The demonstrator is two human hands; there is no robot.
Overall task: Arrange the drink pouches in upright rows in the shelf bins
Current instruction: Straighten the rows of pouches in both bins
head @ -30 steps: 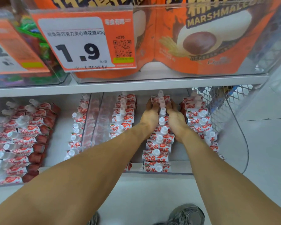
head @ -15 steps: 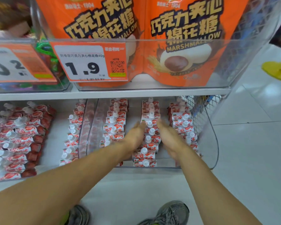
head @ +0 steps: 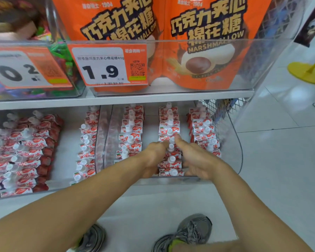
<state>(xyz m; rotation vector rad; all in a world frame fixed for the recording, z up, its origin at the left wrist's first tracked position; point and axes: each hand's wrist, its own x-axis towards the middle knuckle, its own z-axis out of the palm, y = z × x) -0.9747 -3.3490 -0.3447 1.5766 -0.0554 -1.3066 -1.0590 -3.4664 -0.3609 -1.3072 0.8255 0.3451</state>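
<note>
Hands, left (head: 154, 157) and right (head: 195, 160), fingers gripping middle pouch row (head: 169, 131) (neighbour rows (head: 130, 135) close beside).

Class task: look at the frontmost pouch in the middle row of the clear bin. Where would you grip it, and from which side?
Probably from above: pinch the frontmost white-and-red drink pouch just below its white round cap, thumb and fingers on its flat faces. It stands upright, and the left hand and right hand flank its sides.
</note>
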